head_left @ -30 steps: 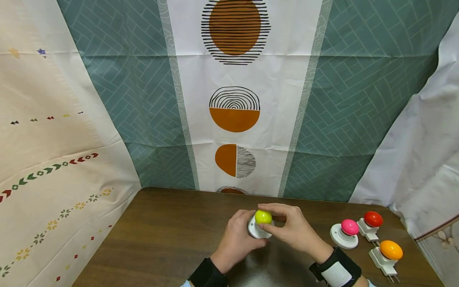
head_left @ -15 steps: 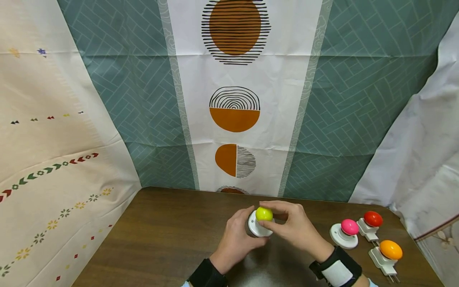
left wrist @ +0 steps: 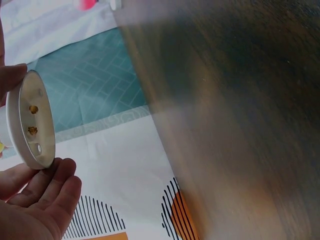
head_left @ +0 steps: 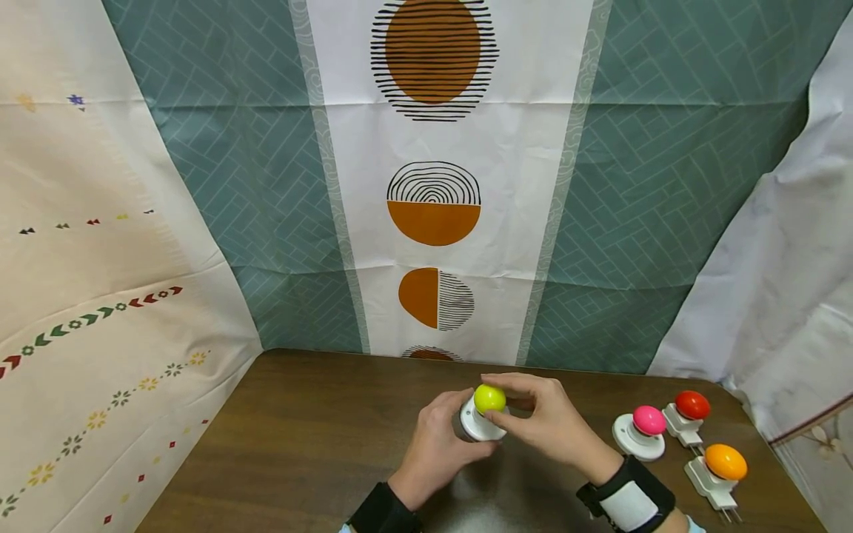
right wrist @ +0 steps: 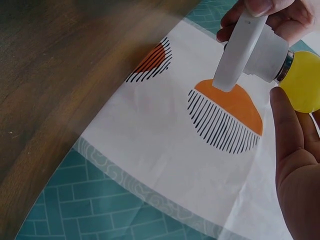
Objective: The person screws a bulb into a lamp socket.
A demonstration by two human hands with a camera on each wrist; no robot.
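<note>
My left hand (head_left: 436, 444) grips a white round bulb holder (head_left: 477, 426) by the rim of its base, raised over the table. A yellow-green light bulb (head_left: 489, 397) sits at the holder's socket, and my right hand (head_left: 543, 418) pinches it between thumb and fingers. The right wrist view shows a strip of the metal collar between the yellow bulb (right wrist: 302, 82) and the holder's socket (right wrist: 267, 55). In the left wrist view, the hollow underside of the holder (left wrist: 42, 117) faces the camera, with two brassy screws inside.
To the right on the brown table (head_left: 300, 429) stand a pink bulb (head_left: 649, 420) in a round white holder, a red bulb (head_left: 692, 406) and an orange bulb (head_left: 726, 463), both in white plug-in holders. A patterned cloth (head_left: 433, 222) hangs behind the table's far edge.
Compared with a second ago, the bulb and holder sit slightly higher, and my right fingertips have shifted slightly around the bulb. Both hands keep hold.
</note>
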